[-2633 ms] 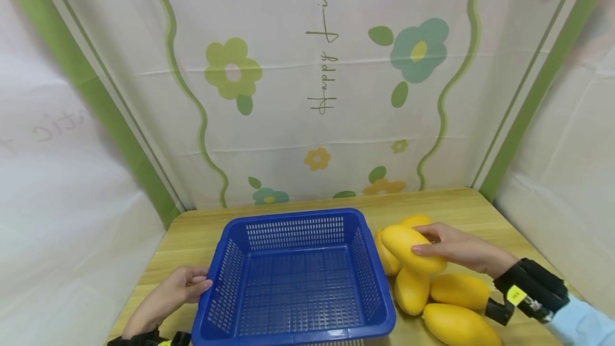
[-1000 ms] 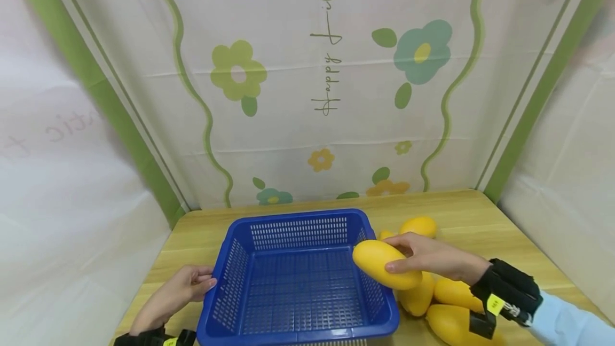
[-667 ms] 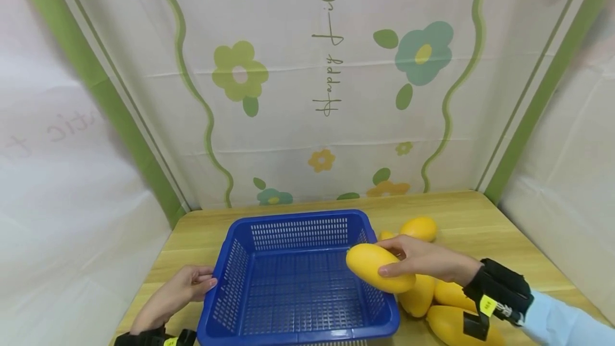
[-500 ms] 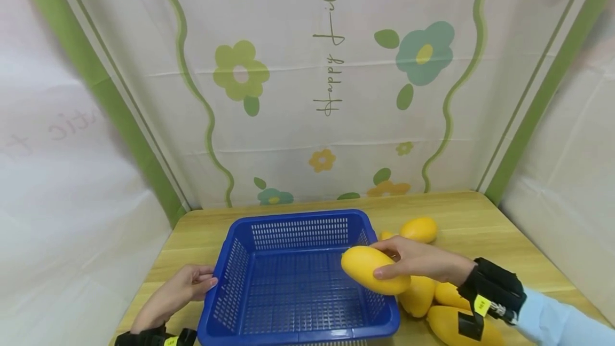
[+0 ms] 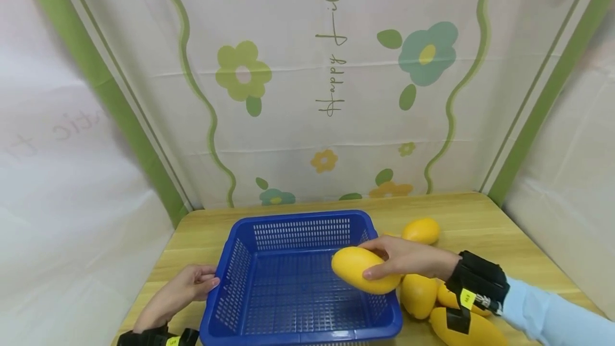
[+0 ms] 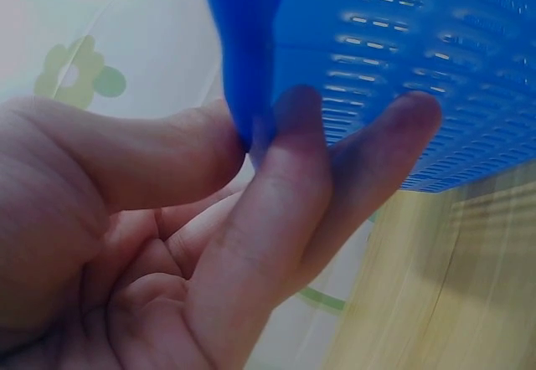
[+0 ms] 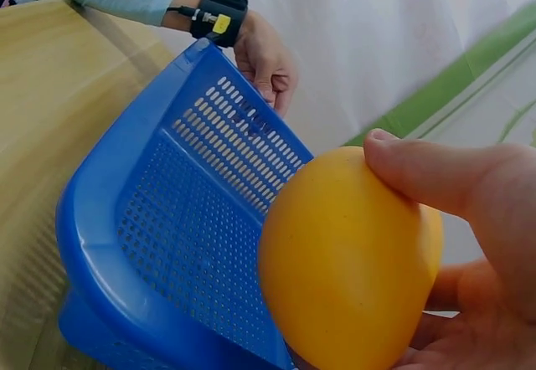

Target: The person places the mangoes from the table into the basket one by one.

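A blue perforated plastic basket (image 5: 298, 335) stands on the wooden table, with nothing lying inside it. My left hand (image 5: 180, 290) pinches the basket's left rim between thumb and fingers; in the left wrist view the thumb (image 6: 180, 156) lies on one side of the rim and the fingers on the other. A yellow mango (image 5: 357, 270) is gripped in my right hand (image 5: 408, 258), held above the right part of the basket. The right wrist view shows the thumb across the top of this mango (image 7: 343, 261), its far fingers partly hidden behind it.
Several more mangoes lie right of the basket: one at the back (image 5: 421, 230), one beside the rim (image 5: 418, 295), one at the front (image 5: 468, 330). Another is mostly hidden under the right wrist. White patterned cloth (image 5: 288, 122) walls the table (image 5: 456, 207) at back and sides.
My right hand has lifted the mango from the pile and carried it left, over the basket's right rim. The left hand keeps its hold on the basket.
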